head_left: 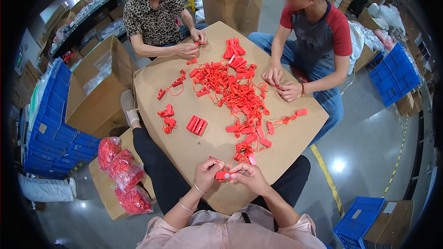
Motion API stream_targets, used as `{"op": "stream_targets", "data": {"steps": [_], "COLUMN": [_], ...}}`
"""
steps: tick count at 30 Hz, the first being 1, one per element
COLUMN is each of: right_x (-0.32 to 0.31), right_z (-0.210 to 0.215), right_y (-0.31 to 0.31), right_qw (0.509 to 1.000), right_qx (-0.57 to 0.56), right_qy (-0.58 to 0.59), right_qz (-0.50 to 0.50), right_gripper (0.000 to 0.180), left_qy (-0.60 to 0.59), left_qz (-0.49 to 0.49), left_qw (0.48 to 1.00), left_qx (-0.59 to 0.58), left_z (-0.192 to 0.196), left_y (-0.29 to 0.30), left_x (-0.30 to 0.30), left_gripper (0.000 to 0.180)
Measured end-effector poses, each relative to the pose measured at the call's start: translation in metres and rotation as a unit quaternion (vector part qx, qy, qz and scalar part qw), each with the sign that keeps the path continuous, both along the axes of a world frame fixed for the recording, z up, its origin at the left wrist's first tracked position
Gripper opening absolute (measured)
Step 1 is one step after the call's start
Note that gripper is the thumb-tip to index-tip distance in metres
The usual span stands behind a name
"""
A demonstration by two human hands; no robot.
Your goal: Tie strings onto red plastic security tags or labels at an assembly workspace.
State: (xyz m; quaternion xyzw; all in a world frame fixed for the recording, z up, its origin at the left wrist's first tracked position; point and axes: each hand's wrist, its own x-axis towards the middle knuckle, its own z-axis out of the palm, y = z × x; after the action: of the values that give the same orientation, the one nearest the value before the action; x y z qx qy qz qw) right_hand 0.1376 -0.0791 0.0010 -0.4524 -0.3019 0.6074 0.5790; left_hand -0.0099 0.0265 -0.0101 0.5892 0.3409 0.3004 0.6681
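Between my hands, close to the near edge of the cardboard-topped table, is a small red plastic piece (222, 175) with a round silvery disc on its end. My left hand (207, 174) is closed on the piece's left side, with some red cord at its fingers. The fingers of my right hand (250, 178) pinch its right end. Just beyond my hands begins a tangled pile of red corded pieces (237, 90). Left of the pile, several red pieces (197, 125) lie side by side in a neat row, beside a small corded bunch (168, 120).
Across the cardboard tabletop (184, 150), two people (157, 16) (314, 41) handle red pieces. Clear bags of red pieces (123, 168) lie on cardboard at my left. Around us are large cartons (233, 7), blue crates (394, 74) and a yellow floor line (325, 175).
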Motion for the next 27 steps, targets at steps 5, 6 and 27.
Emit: {"op": "stream_targets", "data": {"steps": [5, 6, 27], "right_x": [0.014, 0.015, 0.019], "right_z": [-0.002, -0.001, -0.002], "right_y": [-0.008, -0.009, -0.001], "right_qw": [0.998, 0.998, 0.853], "right_qx": [-0.002, -0.002, 0.064], "right_qy": [-0.033, -0.032, -0.518], "right_qz": [0.06, 0.061, -0.027], "right_gripper": [0.011, 0.011, 0.008], "left_qy": [0.062, 0.089, -0.005], "left_qz": [-0.138, -0.216, -0.236], "left_qw": [0.981, 0.955, 0.95], "left_qx": [-0.124, -0.182, -0.203], "left_z": [0.018, 0.02, 0.022], "left_y": [0.008, 0.011, -0.005], "left_x": [-0.008, -0.011, -0.017], "left_gripper": [0.015, 0.015, 0.017]}}
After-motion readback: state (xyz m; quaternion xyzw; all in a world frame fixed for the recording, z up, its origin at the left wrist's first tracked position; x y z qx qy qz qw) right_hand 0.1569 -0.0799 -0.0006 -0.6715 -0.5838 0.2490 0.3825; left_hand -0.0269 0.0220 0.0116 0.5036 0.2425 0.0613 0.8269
